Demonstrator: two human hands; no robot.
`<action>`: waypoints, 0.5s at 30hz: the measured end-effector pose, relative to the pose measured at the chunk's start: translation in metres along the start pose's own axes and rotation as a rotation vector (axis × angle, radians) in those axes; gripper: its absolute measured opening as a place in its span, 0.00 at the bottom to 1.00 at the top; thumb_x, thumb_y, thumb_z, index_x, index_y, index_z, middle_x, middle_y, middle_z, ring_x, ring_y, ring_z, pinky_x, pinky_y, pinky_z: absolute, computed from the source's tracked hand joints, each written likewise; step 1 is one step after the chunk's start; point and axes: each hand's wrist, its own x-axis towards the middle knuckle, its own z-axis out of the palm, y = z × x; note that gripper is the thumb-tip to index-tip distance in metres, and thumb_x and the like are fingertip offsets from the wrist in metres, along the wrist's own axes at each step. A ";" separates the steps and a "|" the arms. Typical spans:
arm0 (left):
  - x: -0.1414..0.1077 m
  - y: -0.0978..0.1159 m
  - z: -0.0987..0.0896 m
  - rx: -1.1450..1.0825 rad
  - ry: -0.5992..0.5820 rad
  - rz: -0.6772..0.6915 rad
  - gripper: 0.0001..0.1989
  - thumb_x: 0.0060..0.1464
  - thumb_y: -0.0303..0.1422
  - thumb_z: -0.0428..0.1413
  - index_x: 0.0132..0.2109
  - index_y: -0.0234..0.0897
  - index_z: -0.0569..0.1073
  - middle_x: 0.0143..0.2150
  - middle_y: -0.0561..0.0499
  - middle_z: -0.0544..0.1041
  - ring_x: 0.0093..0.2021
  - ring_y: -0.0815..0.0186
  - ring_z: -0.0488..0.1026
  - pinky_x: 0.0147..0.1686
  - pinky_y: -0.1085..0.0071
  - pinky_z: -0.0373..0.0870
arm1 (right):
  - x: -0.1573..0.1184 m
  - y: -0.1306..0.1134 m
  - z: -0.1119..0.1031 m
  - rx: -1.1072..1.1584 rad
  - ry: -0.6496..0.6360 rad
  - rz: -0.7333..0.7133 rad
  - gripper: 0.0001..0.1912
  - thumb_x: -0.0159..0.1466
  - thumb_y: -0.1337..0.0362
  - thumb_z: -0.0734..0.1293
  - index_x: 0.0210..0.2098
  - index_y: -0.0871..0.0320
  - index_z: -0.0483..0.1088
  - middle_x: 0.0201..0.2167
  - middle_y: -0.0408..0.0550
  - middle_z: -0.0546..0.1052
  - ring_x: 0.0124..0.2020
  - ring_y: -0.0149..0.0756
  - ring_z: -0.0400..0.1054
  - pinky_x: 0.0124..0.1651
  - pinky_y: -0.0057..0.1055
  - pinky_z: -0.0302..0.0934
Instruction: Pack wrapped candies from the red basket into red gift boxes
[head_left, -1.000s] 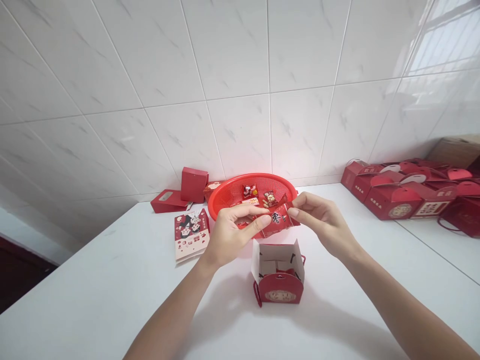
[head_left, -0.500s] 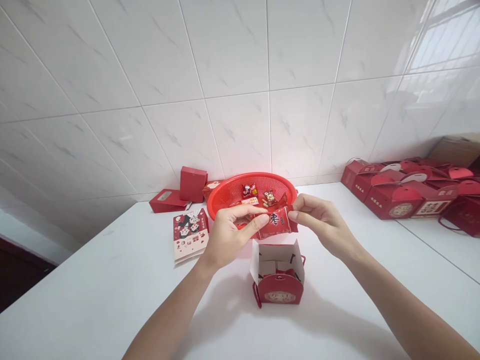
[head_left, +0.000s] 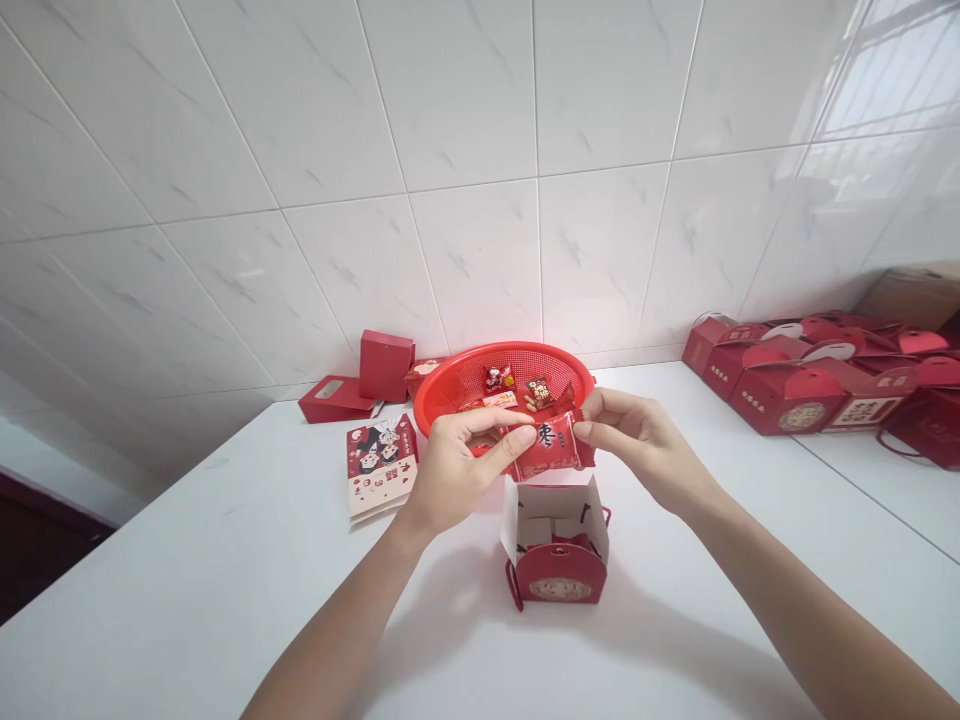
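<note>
A red wrapped jujube packet with a dark printed character is held up between both hands. My left hand pinches its left end between thumb and fingers. At the right end, the thumb and fingers of my right hand are closed on the wrapper's edge. Just below stands a red gift box with its top open and a cord at each side. Inside it, some red wrapping shows, only partly visible. Behind the packet is a red plastic basket holding several wrapped snacks.
Several red gift boxes stand in a group at the right by the tiled wall. To the left lie a printed paper bag, a flat red box and an upright red box. A white table carries everything.
Both hands keep hold of the packet in nearly the same place. The packet has tilted slightly, and the other things stay where they were.
</note>
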 end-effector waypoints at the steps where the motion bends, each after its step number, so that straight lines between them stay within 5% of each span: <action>1: 0.000 0.000 0.000 -0.002 -0.006 -0.001 0.10 0.54 0.40 0.64 0.38 0.38 0.83 0.37 0.47 0.84 0.39 0.59 0.79 0.40 0.67 0.76 | 0.000 0.001 0.000 -0.010 0.002 0.001 0.15 0.63 0.54 0.70 0.27 0.56 0.66 0.25 0.42 0.71 0.28 0.33 0.67 0.33 0.32 0.62; 15: -0.001 -0.002 -0.001 0.006 -0.048 0.009 0.10 0.57 0.39 0.63 0.39 0.38 0.83 0.38 0.48 0.84 0.39 0.60 0.79 0.39 0.68 0.76 | 0.001 0.005 0.001 0.047 -0.087 0.004 0.14 0.65 0.53 0.69 0.32 0.57 0.69 0.28 0.43 0.73 0.28 0.31 0.67 0.33 0.31 0.63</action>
